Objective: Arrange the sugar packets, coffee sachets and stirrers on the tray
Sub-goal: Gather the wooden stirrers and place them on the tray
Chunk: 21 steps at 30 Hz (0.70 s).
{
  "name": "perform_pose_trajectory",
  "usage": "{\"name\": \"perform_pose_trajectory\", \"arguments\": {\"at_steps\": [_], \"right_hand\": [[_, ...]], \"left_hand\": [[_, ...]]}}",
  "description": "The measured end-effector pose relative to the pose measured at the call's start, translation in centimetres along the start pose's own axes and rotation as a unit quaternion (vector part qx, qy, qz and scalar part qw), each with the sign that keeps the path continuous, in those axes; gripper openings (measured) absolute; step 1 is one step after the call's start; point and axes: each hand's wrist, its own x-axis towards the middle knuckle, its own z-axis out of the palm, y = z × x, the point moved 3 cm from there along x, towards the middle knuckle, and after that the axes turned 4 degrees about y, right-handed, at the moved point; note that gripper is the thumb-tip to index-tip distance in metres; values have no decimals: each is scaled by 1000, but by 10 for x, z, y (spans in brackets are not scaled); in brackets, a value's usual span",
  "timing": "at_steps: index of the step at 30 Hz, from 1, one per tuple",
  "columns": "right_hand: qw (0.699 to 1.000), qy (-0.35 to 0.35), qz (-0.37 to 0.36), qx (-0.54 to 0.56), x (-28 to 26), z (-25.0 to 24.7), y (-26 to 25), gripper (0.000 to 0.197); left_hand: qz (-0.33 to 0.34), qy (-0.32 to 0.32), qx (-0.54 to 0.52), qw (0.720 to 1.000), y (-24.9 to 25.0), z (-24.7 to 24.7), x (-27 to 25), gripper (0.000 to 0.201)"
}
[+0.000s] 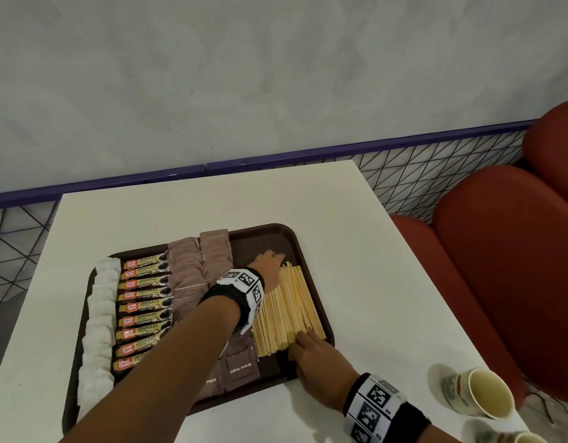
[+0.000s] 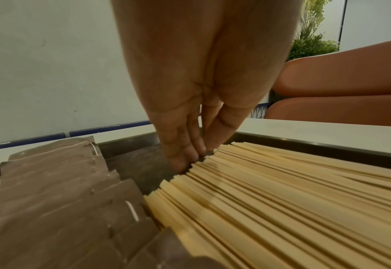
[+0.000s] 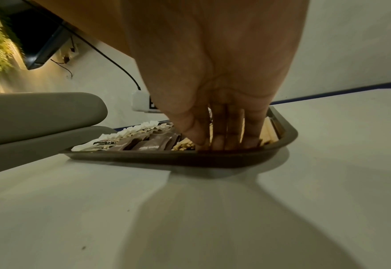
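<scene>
Both my hands bracket the stirrers (image 1: 287,310) lying at the right end of the tray (image 1: 321,282) on the worktop (image 1: 356,251). My left hand (image 1: 270,260) sets straight fingers (image 2: 185,145) against their far ends; my right hand (image 1: 314,356) sets straight fingers (image 3: 226,127) against the near ends. Neither hand grips anything. Brown sugar packets (image 1: 193,270), coffee sachets (image 1: 145,308) and white packets (image 1: 99,321) lie in rows further left.

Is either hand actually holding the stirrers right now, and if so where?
Nothing is gripped. The left hand presses straight fingers against the far ends of the wooden stirrers, and the right hand presses against their near ends, squaring the bundle on the tray.
</scene>
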Motion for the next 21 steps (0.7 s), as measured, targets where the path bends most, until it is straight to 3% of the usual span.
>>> {"name": "perform_pose_trajectory", "arguments": {"at_steps": [4, 11, 15, 17, 21], "right_hand": [[1000, 17, 13, 14, 3, -9, -1, 28], [997, -42, 55, -41, -1, -8, 1, 29], [999, 25, 31, -29, 4, -6, 6, 10], [998, 15, 25, -52, 1, -4, 6, 20], [997, 30, 28, -66, -11, -3, 0, 14]], "left_hand": [[-3, -8, -1, 1000, -1, 3, 3, 59], [11, 2, -15, 1000, 3, 6, 7, 66], [25, -8, -18, 1000, 4, 6, 6, 63], [29, 1, -30, 999, 4, 4, 7, 60], [26, 23, -39, 999, 1, 6, 10, 61]]}}
